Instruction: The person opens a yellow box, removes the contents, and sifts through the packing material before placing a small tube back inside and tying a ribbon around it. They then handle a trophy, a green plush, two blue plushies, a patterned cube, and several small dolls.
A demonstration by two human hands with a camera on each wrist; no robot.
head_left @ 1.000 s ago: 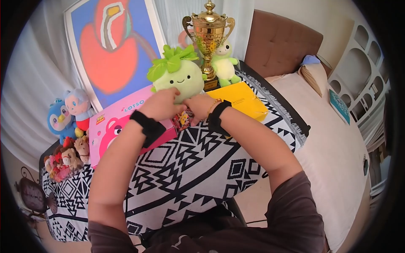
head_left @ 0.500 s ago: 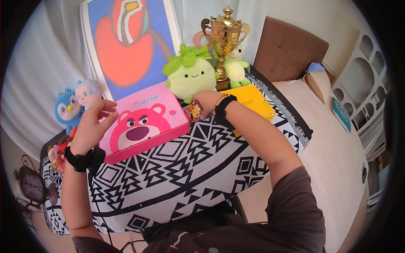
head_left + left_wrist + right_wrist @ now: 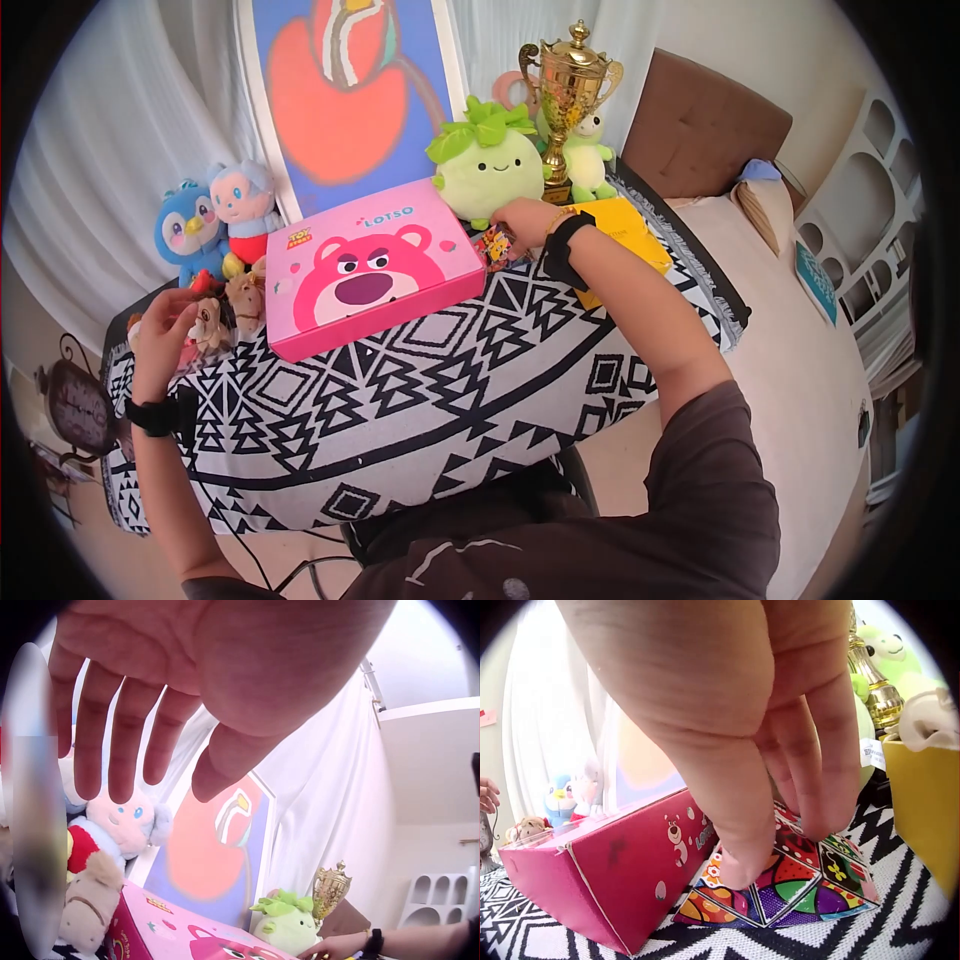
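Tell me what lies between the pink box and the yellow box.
A multicoloured patterned object lies between them on the black-and-white cloth, with the right hand on it; the right wrist view shows this.

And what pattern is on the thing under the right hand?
The thing has colourful triangles, best seen in the right wrist view.

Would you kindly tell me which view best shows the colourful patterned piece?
The right wrist view, where the colourful patterned piece looks largest and its triangles are clear, though the right hand covers part. The head view shows it small, partly behind that hand; in the left wrist view I cannot make it out.
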